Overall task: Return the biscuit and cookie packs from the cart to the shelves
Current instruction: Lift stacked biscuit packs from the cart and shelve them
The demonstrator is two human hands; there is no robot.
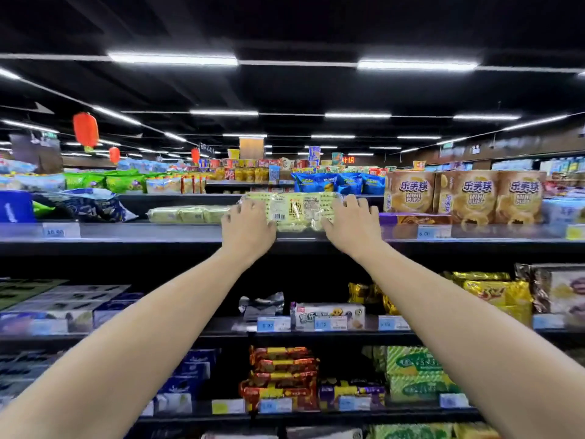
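A pale green biscuit pack [296, 210] in clear wrap, barcode label facing me, sits at the front of the top shelf [177, 233]. My left hand [247, 228] grips its left end, fingers curled over the top edge. My right hand [353, 224] grips its right end the same way. A second pale green pack [186, 214] lies flat on the same shelf just to the left. The cart is out of sight.
Brown Mini Puff boxes [462, 194] stand right of the pack, with a purple box [411, 218] below them. A blue bag [91, 205] lies at the left. Lower shelves hold a white cookie box [327, 315], gold bags [497, 296] and red packs [281, 372].
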